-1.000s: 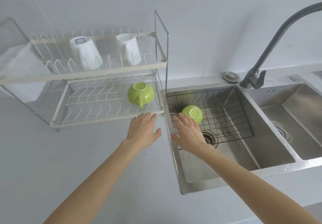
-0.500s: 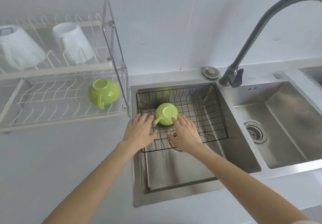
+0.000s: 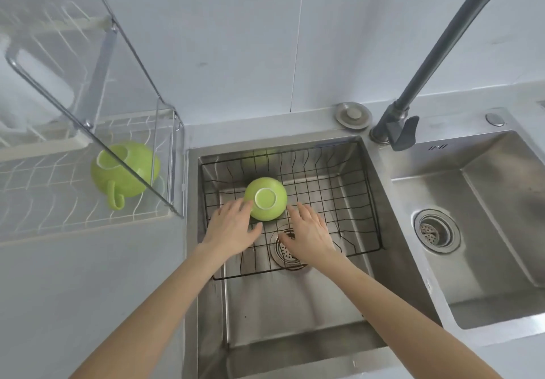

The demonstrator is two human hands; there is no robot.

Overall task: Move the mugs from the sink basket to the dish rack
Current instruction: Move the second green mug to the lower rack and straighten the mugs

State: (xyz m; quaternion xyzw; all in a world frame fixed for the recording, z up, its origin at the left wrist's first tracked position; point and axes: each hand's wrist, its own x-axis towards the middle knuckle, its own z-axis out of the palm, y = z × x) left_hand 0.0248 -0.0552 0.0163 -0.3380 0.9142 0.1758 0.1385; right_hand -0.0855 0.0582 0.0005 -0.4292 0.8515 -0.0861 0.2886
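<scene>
A green mug lies upside down in the black wire sink basket, its white base ring facing up. My left hand is open at the mug's left side, fingertips touching or nearly touching it and hiding its handle. My right hand is open just right of the mug, fingers spread, a small gap away. A second green mug rests upside down on the lower shelf of the dish rack at the left, handle toward me.
The left sink bowl holds the basket, with a drain under my right hand. A second bowl lies to the right. A dark faucet arches over the back. The rack's metal end frame stands beside the sink's left edge.
Both hands have reached forward into the basket and now flank the green mug. The view has shifted right and down, so the rack sits further left and its upper shelf is blurred.
</scene>
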